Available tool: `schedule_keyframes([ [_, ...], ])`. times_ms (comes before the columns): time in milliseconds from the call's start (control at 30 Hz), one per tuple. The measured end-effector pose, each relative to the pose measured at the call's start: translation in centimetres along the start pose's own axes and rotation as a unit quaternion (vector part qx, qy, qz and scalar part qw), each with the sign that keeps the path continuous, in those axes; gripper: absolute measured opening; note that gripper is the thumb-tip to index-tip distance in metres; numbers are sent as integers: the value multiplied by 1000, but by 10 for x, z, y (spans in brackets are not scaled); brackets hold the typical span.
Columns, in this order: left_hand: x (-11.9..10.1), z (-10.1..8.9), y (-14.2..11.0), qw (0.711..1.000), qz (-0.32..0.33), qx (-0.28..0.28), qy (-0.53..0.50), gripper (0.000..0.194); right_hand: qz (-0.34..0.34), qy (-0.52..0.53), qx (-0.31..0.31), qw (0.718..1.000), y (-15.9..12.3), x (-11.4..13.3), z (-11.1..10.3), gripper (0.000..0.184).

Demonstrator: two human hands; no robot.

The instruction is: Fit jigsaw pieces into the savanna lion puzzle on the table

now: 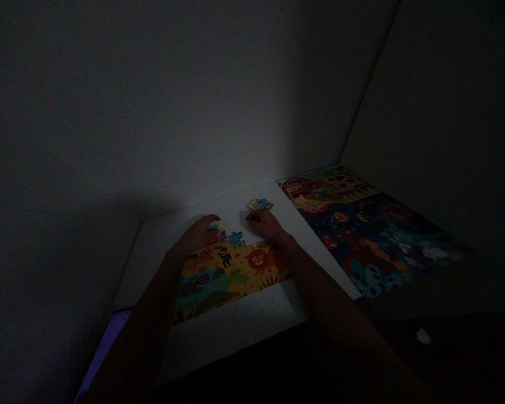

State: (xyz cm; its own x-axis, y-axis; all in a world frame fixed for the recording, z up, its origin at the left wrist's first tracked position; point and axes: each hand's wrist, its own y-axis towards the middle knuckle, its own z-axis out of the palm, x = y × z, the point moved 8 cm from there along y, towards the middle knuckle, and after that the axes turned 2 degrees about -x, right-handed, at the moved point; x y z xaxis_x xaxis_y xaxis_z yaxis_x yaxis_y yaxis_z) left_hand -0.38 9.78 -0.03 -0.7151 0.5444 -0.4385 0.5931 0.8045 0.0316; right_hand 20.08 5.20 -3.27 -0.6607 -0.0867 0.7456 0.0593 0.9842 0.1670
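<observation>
A part-built jigsaw puzzle [231,269] with a lion and other animals lies on a white board [235,325] in dim light. My left hand [200,233] rests on the puzzle's upper left edge, fingers curled over a light-coloured puzzle piece [214,225]. My right hand [266,223] lies on the board just above the puzzle's top right, fingers bent down and pointing toward a small cluster of loose pieces [260,204] beyond it. Whether the right hand holds anything is hidden.
Two finished puzzles lie to the right: a farm scene [324,188] and a dark blue sea scene [379,241]. Walls close in behind and on the right. A purple-lit object [105,342] sits at the board's near left corner. The foreground is dark.
</observation>
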Motion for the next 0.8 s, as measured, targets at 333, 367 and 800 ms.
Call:
schedule_keyframes([
  [333, -12, -19, 1, 996, 5, -3, -88, 27, -31, -62, 54, 996, -6, 16, 7, 20],
  [367, -13, -21, 2, 995, 7, -4, -96, 27, -44, -78, 61, 994, -7, 20, 9, 21],
  [800, -54, -28, 66, 971, 12, -89, -220, 31, -125, -131, 58, 982, -12, 37, 27, 28],
])
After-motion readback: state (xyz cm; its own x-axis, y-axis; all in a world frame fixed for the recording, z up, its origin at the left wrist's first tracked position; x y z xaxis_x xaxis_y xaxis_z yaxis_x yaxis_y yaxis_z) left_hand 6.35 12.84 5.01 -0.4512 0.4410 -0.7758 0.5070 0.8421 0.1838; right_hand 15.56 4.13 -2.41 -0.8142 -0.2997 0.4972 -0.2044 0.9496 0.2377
